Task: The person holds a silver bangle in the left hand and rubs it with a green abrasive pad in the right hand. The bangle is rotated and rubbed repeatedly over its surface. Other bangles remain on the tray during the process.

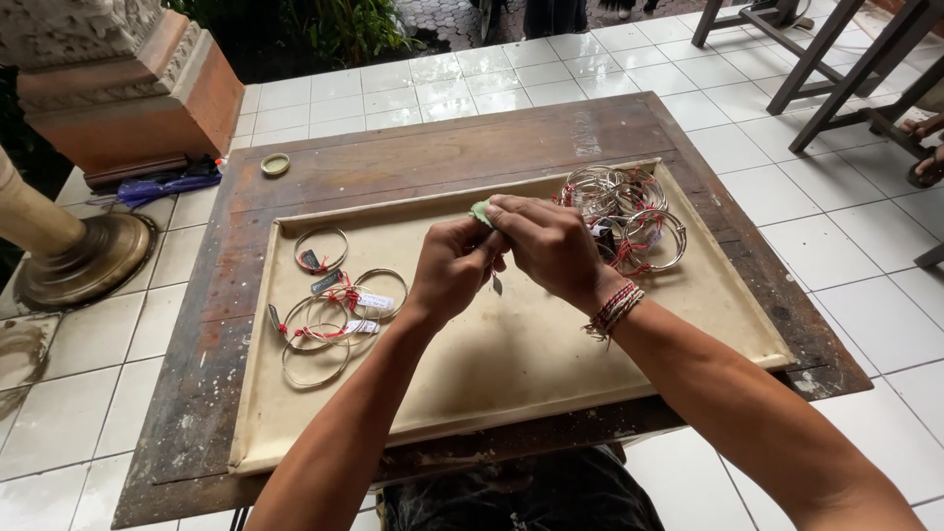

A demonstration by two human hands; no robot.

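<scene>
Your left hand point(454, 267) and right hand point(551, 246) meet above the cream tray point(492, 374) on the worktop, both grips pinching a small green cloth point(480, 211) — soft, light, limp — so hold it by its folded edge, I'd judge.

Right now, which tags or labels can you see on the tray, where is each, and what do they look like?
White tags: two small paper rectangles on the left bangles, tied with red string.
Dark tags: small dark rectangles, left bangles.
Tag in right pile: small, pale, partly hidden.
Green piece: held above the left hand and right hand; kind unclear.
</scene>
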